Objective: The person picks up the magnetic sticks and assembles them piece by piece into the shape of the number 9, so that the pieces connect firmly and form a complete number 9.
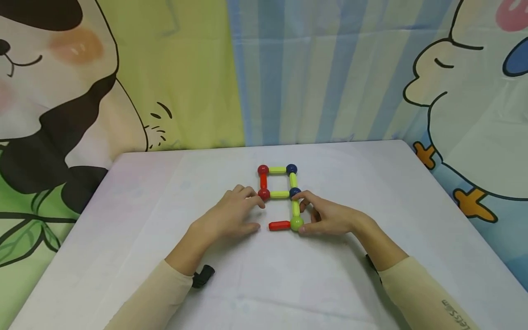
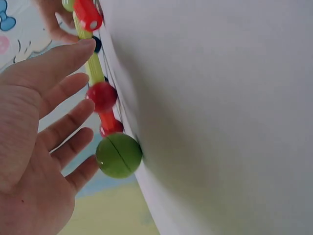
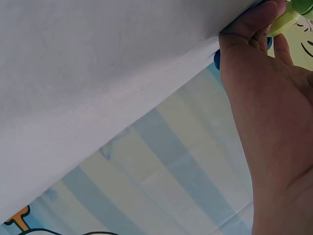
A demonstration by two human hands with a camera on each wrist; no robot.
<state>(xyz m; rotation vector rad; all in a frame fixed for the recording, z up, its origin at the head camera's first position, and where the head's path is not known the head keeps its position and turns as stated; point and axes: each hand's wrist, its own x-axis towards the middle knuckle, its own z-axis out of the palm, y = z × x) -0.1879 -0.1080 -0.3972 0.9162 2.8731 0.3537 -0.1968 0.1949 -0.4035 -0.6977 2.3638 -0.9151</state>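
A flat figure of magnetic balls and rods lies on the table, with two red balls (image 1: 263, 170), two blue balls (image 1: 291, 169) and lime rods (image 1: 277, 170) in a square. Below it a lime rod (image 1: 295, 208) runs down to a green ball (image 1: 296, 223), with a red rod (image 1: 279, 225) pointing left from it. My right hand (image 1: 332, 216) holds this side, index finger at the lower blue ball and thumb at the green ball. My left hand (image 1: 231, 213) has its fingers spread beside the lower red ball. Another green ball (image 2: 119, 155) shows by its fingers in the left wrist view.
The white-covered table (image 1: 123, 275) reaches back to a printed curtain (image 1: 305, 73) with cartoon animals. A black wrist device (image 1: 203, 276) juts out by the left sleeve (image 1: 152, 298). The right sleeve (image 1: 420, 293) lies over the table's right front.
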